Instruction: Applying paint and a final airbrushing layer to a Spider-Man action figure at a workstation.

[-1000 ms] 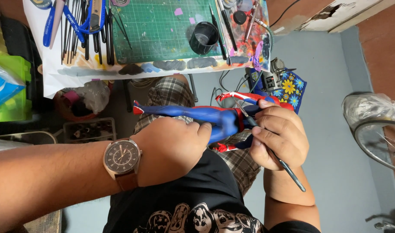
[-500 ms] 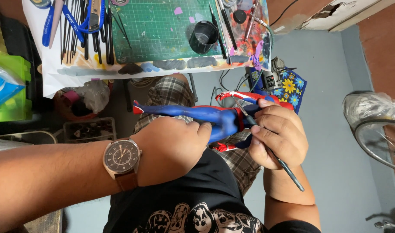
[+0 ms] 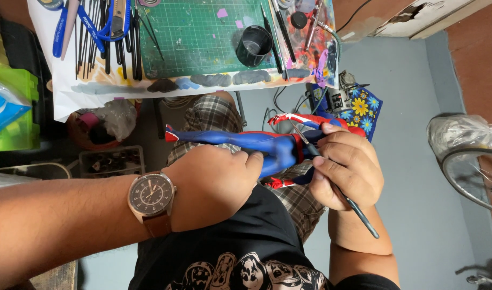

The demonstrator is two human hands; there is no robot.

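Note:
My left hand (image 3: 216, 182), with a brown-strapped wristwatch (image 3: 151, 196) on its wrist, grips a blue and red figurine (image 3: 240, 140) over my lap. The figurine lies sideways, its blue leg pointing left. My right hand (image 3: 345, 164) holds a thin dark paintbrush (image 3: 340, 190) like a pen, the brush tip resting against the red band at the figurine's middle. The right fingers also steady the figurine's red and blue upper part.
Ahead is a worktable with a green cutting mat (image 3: 195, 35), a black cup (image 3: 254, 45), a row of brushes and blue-handled tools (image 3: 98, 29), and a paint-smeared palette (image 3: 307, 32). A flowered blue cloth (image 3: 364, 107), cables and a plastic bag (image 3: 463, 131) lie on the grey floor.
Nothing has moved much; both hands keep the figurine in place, and the brush tip shifts only slightly against it.

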